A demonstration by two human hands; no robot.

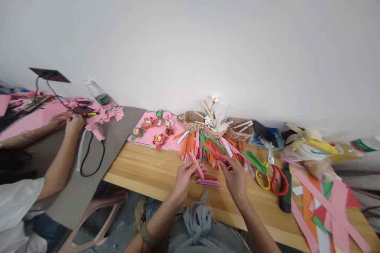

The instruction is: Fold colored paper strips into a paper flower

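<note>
My left hand (183, 177) is closed, pinching a folded pink paper strip (196, 166) upright between thumb and fingers. Over the strip pile, my right hand (236, 180) pinches the end of a red paper strip (213, 151). Beneath and behind both hands, orange, green, white and pink paper strips (190, 144) lie fanned out. A small stack of folded pink and red strips (208, 182) rests on the wooden table (148, 168) between my hands. Finished-looking paper flowers (158, 139) sit on a pink sheet (151, 129) to the left.
Small baskets (194, 120) holding rolled paper and sticks stand against the wall. Scissors (270, 174) with red and yellow handles lie right of my hands, by a black-handled tool (285, 193) and coloured paper (335, 213). At left, a co-worker's hands (69, 122) handle pink paper.
</note>
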